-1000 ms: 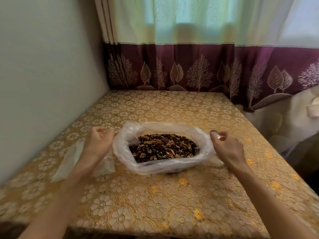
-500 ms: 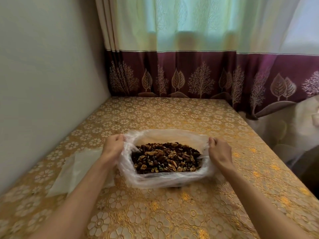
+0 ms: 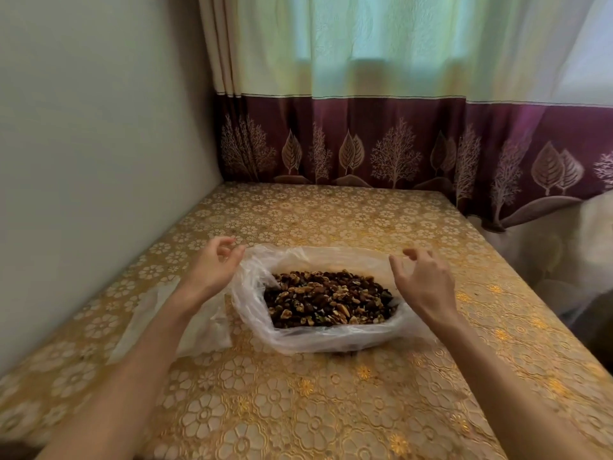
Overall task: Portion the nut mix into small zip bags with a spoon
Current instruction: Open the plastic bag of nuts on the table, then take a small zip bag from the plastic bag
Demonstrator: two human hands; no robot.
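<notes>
A clear plastic bag lies open in the middle of the table, and a brown nut mix fills it. My left hand hovers at the bag's left rim with loosely curled fingers and holds nothing. Over the bag's right rim my right hand does the same, fingers relaxed and apart from the plastic. Small clear zip bags lie flat on the table to the left, partly hidden under my left forearm. No spoon is in view.
The table wears a gold flowered cloth. A plain wall runs along its left side. A maroon and cream curtain hangs behind the far edge. White fabric sits off the right edge.
Half a second ago both hands gripped the bag's left and right rims. Both have let go and lifted slightly, fingers loosening. The bag's mouth now stands wider open.
</notes>
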